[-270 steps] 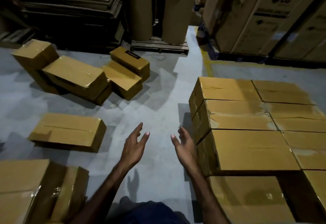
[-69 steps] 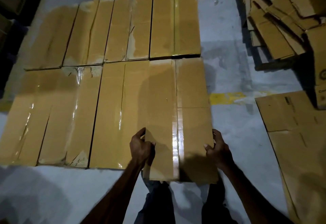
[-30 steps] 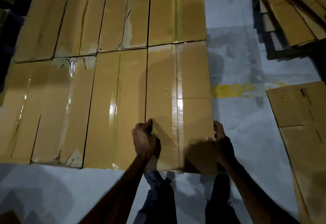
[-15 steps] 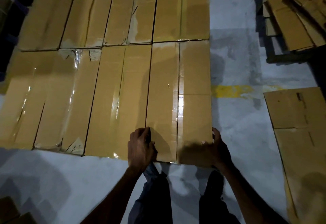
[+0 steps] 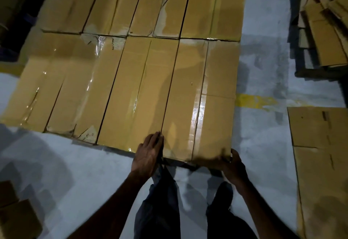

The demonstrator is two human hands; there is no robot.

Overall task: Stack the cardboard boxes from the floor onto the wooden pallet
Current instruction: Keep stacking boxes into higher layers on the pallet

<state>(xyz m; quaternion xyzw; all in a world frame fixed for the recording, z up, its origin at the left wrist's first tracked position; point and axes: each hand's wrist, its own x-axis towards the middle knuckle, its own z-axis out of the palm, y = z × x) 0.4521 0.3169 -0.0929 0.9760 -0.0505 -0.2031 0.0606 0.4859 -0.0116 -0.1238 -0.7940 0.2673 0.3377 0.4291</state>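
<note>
Both hands, left [image 5: 148,155] and right [image 5: 232,165], clasp the rightmost cardboard box [image 5: 199,103] among neighbouring boxes [image 5: 113,91] (flattened cartons [image 5: 320,144] alongside).

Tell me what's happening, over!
Left hand and right hand both grip the near end of the last box. Box sits flush in the stacked row. Nothing blocking.
</note>
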